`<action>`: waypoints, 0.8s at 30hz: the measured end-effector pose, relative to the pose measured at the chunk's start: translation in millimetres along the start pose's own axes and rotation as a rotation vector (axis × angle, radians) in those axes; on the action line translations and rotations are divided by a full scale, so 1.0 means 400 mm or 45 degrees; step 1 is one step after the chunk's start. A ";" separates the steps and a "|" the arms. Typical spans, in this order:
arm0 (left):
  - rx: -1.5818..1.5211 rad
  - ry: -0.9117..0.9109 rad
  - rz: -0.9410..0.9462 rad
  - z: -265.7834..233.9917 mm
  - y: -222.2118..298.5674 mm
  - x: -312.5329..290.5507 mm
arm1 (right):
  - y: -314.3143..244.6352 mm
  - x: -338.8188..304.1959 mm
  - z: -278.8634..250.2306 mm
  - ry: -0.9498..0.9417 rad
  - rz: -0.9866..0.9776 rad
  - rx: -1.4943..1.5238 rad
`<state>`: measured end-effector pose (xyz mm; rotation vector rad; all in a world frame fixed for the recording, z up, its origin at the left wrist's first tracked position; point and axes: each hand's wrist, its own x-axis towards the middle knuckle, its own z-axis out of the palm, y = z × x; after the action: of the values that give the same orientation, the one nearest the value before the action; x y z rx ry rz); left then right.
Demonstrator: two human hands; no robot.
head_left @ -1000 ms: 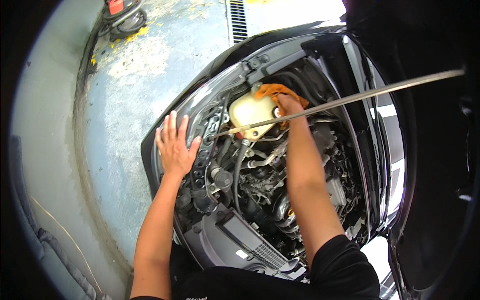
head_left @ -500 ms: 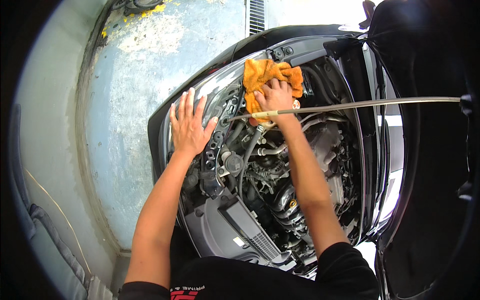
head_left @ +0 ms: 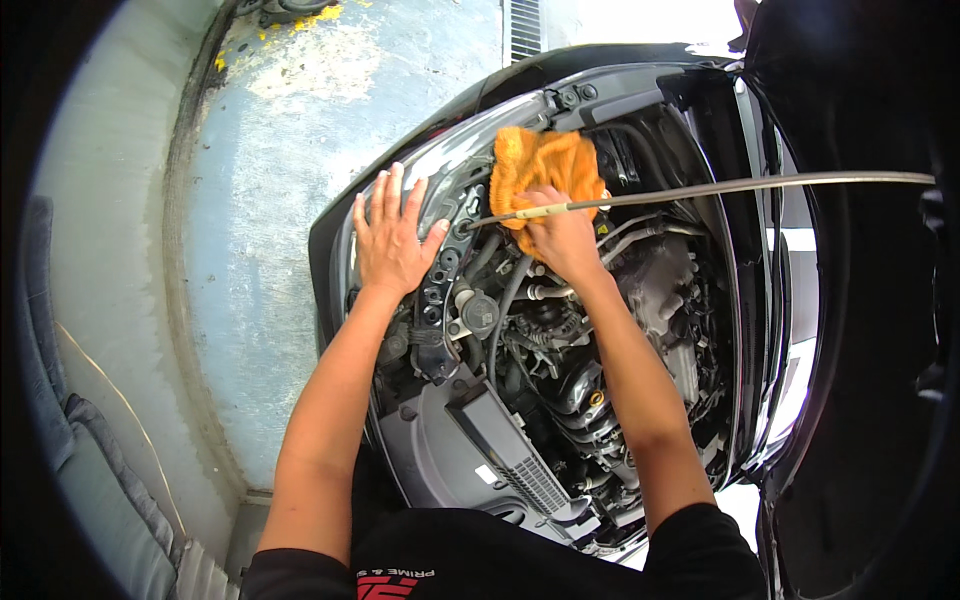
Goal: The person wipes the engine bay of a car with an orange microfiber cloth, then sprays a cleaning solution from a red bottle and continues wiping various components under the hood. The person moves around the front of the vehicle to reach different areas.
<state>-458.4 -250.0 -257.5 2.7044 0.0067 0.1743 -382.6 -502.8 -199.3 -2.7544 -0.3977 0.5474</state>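
Note:
An orange cloth (head_left: 545,165) lies bunched over parts at the far side of a car's engine bay. My right hand (head_left: 558,235) grips its near edge, fingers partly hidden beneath the hood prop rod (head_left: 700,190). My left hand (head_left: 395,235) rests flat with fingers spread on the car's front edge, beside the headlight (head_left: 490,130). Between my hands runs the dark front crossmember (head_left: 440,290) with holes in it. Nearer to me are the round radiator cap (head_left: 480,315), hoses and the engine (head_left: 660,290).
The raised hood (head_left: 880,350) stands along the right side. A grey plastic air intake cover (head_left: 440,440) sits close to my body. Left of the car are a worn blue floor (head_left: 260,250) and a wall (head_left: 110,210) with a thin cable. A drain grate (head_left: 522,30) lies at the top.
My right hand has pulled back slightly toward me with the cloth, whose folds have changed shape. My left hand stays flat on the front edge. The whole view has shifted a little.

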 end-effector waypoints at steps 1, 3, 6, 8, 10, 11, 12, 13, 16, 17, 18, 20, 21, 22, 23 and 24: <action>-0.022 0.013 0.001 0.000 0.000 -0.001 | -0.007 -0.005 0.010 0.088 0.138 0.713; -0.032 0.024 0.014 0.001 -0.001 0.000 | -0.027 -0.004 0.037 0.320 -0.220 0.616; -0.025 -0.006 0.017 0.002 -0.004 0.002 | -0.074 -0.016 0.115 0.433 -0.292 0.287; -0.023 0.041 0.028 0.003 -0.005 0.002 | -0.105 -0.057 0.181 0.360 -0.101 0.389; -0.003 0.000 0.018 0.005 -0.005 0.002 | -0.119 -0.133 0.233 0.345 -0.060 0.729; -0.017 -0.007 0.015 0.006 -0.006 0.002 | -0.125 -0.180 0.245 0.379 0.012 0.905; -0.020 0.009 0.017 0.008 -0.006 0.002 | -0.130 -0.228 0.244 0.324 0.003 0.640; -0.026 0.052 0.044 0.011 -0.006 0.002 | -0.137 -0.274 0.228 0.193 -0.050 0.725; -0.011 0.043 0.032 0.020 -0.010 -0.001 | -0.175 -0.368 0.113 0.151 0.148 1.261; -0.023 0.044 0.039 0.021 -0.012 -0.004 | -0.186 -0.374 0.061 0.206 0.406 1.655; -0.022 0.058 0.038 0.023 -0.014 -0.003 | -0.205 -0.375 0.015 0.410 0.440 1.963; -0.007 0.081 0.054 0.028 -0.018 -0.004 | -0.255 -0.342 -0.026 0.445 0.464 1.819; -0.002 0.060 0.044 0.031 -0.020 -0.005 | -0.286 -0.314 -0.018 0.414 0.166 1.250; -0.005 0.068 0.055 0.035 -0.023 -0.003 | -0.312 -0.296 0.002 0.413 0.009 0.718; -0.003 0.083 0.061 0.038 -0.024 -0.003 | -0.357 -0.302 0.046 0.353 0.003 0.474; -0.004 0.099 0.070 0.041 -0.025 -0.003 | -0.398 -0.301 0.104 0.126 0.119 0.257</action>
<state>-457.3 -247.9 -276.3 2.6947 -0.0447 0.2958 -539.7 -386.2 -142.2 -2.6013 -0.1807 0.4444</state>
